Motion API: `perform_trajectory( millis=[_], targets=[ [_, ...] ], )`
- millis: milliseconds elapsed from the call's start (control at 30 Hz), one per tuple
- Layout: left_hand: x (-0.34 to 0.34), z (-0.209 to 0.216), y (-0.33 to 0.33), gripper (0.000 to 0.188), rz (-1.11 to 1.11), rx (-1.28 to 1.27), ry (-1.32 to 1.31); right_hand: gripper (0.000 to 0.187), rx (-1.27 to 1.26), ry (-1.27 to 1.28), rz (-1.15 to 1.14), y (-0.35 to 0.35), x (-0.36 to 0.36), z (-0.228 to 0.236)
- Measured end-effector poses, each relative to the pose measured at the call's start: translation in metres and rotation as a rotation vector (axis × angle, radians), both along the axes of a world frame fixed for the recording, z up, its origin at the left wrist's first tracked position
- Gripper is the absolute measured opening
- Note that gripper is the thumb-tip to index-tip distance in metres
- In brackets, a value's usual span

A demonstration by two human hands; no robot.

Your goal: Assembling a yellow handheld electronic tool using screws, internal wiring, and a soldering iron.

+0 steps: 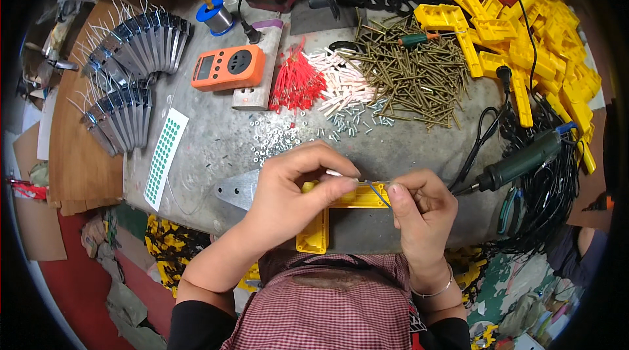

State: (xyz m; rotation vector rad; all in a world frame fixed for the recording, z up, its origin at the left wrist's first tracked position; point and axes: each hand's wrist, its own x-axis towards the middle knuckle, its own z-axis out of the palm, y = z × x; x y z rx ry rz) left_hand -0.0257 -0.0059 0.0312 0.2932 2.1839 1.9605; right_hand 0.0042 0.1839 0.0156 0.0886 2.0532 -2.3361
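My left hand is closed in a pinch on a small white sleeve, above a yellow plastic handle shell. Opposite it, my right hand pinches a thin grey-blue wire that crosses the shell's upper edge. Whether the wire enters the sleeve is hidden by my fingertips. The L-shaped shell lies at the bench's front edge, one arm pointing toward me. A flat silver metal blade with holes sticks out to the left beyond my left hand.
Beyond my hands lie small screws, white sleeves, red leaded parts and long brass screws. An orange socket meter stands left. Yellow shells are heaped right, near a green electric screwdriver. Metal blades stand far left.
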Motion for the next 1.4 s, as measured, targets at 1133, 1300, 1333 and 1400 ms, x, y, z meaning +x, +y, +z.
perform_trajectory(
  millis=[1133,1300,1333,1400],
  targets=[
    [0.015,0.002,0.01,0.02,0.101,-0.316,0.429,0.018,0.332,0.288,0.185,0.005,-0.009,-0.003],
    [0.017,0.007,0.014,0.02,-0.196,-0.372,0.541,0.05,0.619,0.195,0.464,0.008,-0.006,0.009],
    [0.017,0.013,0.017,0.014,-0.262,-0.352,0.513,0.058,0.588,0.224,0.507,0.009,-0.007,0.009],
    [0.007,0.026,0.01,0.015,-0.204,-0.315,0.421,0.057,0.417,0.165,0.499,0.012,-0.008,0.016]
  ],
)
